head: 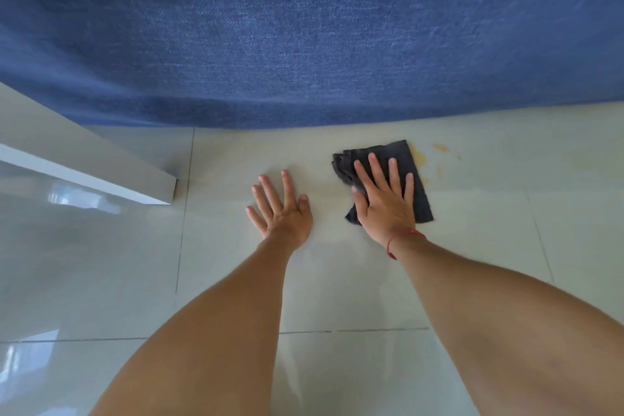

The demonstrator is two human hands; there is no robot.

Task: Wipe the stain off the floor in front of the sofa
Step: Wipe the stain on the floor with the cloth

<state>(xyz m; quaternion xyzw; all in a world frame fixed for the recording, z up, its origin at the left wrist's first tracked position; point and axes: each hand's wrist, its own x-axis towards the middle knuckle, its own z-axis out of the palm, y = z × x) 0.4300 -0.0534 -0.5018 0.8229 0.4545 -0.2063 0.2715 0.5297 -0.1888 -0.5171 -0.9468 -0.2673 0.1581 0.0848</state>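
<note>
A folded dark grey cloth (417, 176) lies flat on the pale tiled floor (337, 280), just in front of the blue sofa (304, 44). My right hand (385, 199) presses down on the cloth with fingers spread; a red string circles its wrist. A yellowish stain (420, 155) shows along the cloth's right edge, with smaller spots (440, 147) further right. My left hand (282, 209) rests flat on the bare floor to the left of the cloth, fingers apart, holding nothing.
A white table edge or panel (84, 172) juts in from the left, its corner close to the sofa base. Grout lines cross the glossy tiles, which reflect window light at the lower left.
</note>
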